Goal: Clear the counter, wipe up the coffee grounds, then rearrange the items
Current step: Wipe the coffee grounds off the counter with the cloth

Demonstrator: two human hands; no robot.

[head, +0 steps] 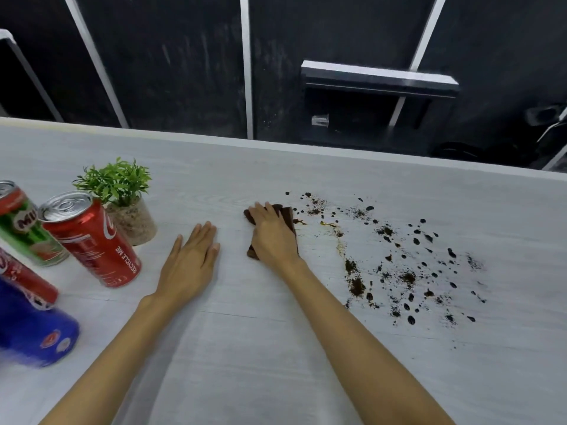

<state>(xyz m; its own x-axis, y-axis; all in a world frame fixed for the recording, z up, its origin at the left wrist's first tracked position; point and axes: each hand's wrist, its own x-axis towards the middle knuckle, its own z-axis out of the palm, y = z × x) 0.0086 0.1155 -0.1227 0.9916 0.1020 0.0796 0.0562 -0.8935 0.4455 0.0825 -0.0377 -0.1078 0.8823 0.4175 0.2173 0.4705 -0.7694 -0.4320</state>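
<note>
Coffee grounds (408, 265) lie scattered in dark specks and brown smears over the right half of the white counter (276, 348). My right hand (271, 236) presses flat with straight fingers on a dark brown cloth (289, 217) at the left edge of the spill. My left hand (191, 259) rests open, palm down, on the bare counter to the left of the cloth. At the far left stand a red cola can (92, 240), a green Milo can (23, 223), another red can (24, 280) and a small potted plant (122, 197).
A blue object (33, 332) sits blurred at the left edge, in front of the cans. Beyond the counter's far edge (306, 147) are dark wall panels, a black shelf (379, 78) and a small clear cup (320, 120).
</note>
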